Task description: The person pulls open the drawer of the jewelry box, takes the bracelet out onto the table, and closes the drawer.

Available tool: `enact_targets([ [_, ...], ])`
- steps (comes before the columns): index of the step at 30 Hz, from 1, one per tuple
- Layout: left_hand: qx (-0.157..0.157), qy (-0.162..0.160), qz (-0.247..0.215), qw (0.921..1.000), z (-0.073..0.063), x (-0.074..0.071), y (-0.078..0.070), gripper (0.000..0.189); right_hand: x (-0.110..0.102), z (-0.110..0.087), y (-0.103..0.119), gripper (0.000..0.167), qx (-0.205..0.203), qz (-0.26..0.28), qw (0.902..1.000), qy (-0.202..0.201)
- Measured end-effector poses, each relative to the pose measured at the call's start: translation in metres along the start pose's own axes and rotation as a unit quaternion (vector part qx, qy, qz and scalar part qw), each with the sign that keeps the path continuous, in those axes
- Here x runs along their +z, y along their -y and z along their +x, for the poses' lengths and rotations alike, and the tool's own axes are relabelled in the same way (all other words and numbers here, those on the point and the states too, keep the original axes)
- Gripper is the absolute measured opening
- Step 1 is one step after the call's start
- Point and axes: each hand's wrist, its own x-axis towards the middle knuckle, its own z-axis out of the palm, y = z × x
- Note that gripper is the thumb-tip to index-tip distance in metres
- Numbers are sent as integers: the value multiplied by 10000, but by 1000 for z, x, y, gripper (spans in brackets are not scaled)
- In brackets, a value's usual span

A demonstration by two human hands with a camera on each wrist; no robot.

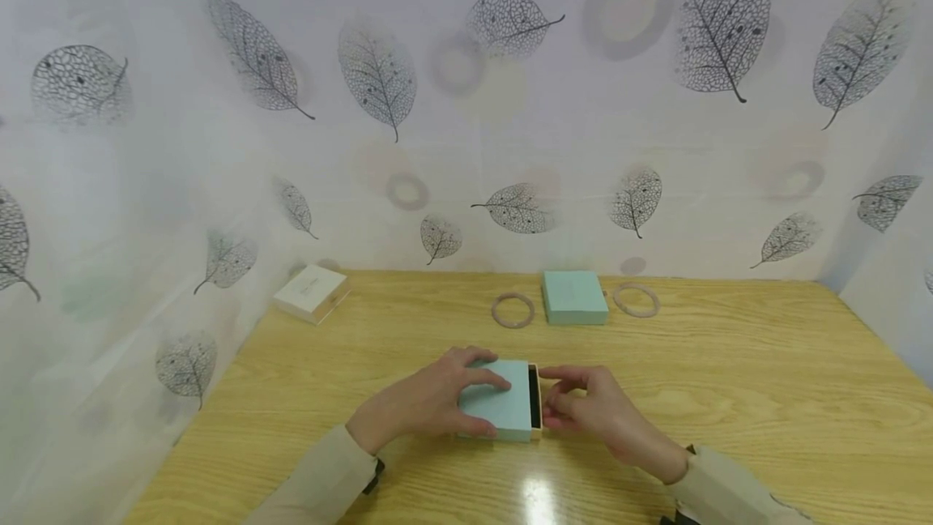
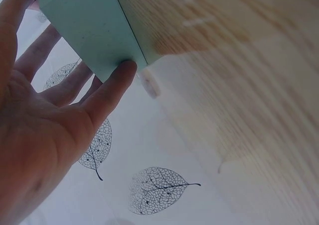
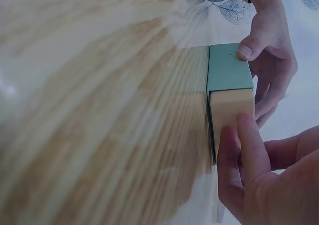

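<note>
A pale mint-green drawer box [image 1: 496, 403] lies on the table in front of me, its cream inner drawer [image 3: 232, 105] sticking out a little on the right with a dark strip of the inside showing. My left hand [image 1: 430, 395] holds the sleeve from the left, thumb against the near side, one finger on the lid and others over the far edge. At the drawer's end, my right hand [image 1: 594, 411] touches the cream front with its fingertips. Its index finger is extended, the others partly bent; whether a pull tab sits between them is hidden.
Behind the hands stands a second mint-green box [image 1: 574, 298], flanked by a bangle [image 1: 513, 325] on its left and another bangle [image 1: 636, 314] on its right. A white box [image 1: 309, 292] sits at the table's back left corner. A leaf-printed curtain [image 1: 466, 144] borders the wooden table [image 1: 765, 379].
</note>
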Motion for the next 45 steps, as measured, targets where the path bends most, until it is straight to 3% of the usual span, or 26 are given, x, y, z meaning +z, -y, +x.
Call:
enact_targets([
  [45,17,2,44,10000,0,0,2,54,9,4,3,42,114,70,9999,56],
])
